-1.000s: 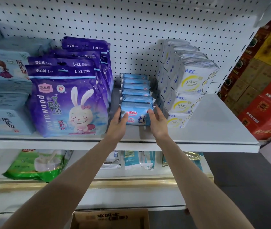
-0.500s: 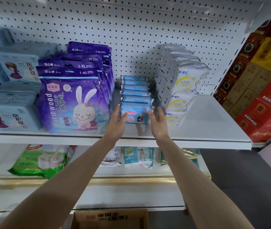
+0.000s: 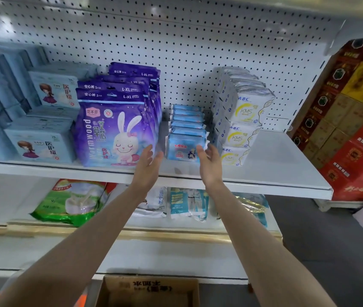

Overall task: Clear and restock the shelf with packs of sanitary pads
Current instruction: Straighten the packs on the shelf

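Blue packs [image 3: 186, 145] stand in a row on the shelf [image 3: 271, 165], mid-width near its front edge, running back to the pegboard; only the front one shows its face. Left hand [image 3: 147, 163] and right hand [image 3: 209, 162] flank it, both spread wide and holding nothing. Fingertips blur, so contact is unclear.

A shop: a white metal shelf [image 3: 264, 173] with a pegboard back [image 3: 176, 41] holds rows of packaged goods facing out, beside stacked red cartons [image 3: 357, 140].
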Motion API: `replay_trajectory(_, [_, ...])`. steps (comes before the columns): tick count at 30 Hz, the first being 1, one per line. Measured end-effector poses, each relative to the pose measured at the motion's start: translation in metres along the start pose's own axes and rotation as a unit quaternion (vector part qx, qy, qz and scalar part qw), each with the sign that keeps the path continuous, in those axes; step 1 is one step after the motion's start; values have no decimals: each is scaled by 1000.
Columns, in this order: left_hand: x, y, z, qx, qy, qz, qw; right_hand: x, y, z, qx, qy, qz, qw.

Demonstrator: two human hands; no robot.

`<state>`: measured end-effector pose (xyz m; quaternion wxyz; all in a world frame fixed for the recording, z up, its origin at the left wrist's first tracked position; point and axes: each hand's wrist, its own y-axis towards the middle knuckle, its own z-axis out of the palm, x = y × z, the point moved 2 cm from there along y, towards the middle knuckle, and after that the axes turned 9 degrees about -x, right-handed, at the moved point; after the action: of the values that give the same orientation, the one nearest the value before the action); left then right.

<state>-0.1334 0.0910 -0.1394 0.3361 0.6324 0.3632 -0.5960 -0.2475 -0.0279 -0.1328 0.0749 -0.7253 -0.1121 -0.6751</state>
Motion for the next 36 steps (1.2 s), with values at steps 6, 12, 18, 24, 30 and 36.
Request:
replay_trajectory(6, [0,-9,-48,-91,-26,-8,995,5,-27,29,42,14,12,999])
replay_trajectory(12, [1,-2,-97,-135,-9,-11,991,16,-51,66,76,10,3,997])
replay_trajectory(18, [4,24,-142,-124,-1,-20,992,20,-68,112,96,15,13,995])
replay_trajectory(24, [11,59,-177,-71,57,-6,996,26,-85,151,36,21,27,999])
replay_trajectory(30, [14,73,-189,-22,73,0,997,18,-88,173,-7,-25,23,999])
replay_trajectory(36, [15,82,-184,-45,99,28,994,18,-77,185,-40,-77,17,996])
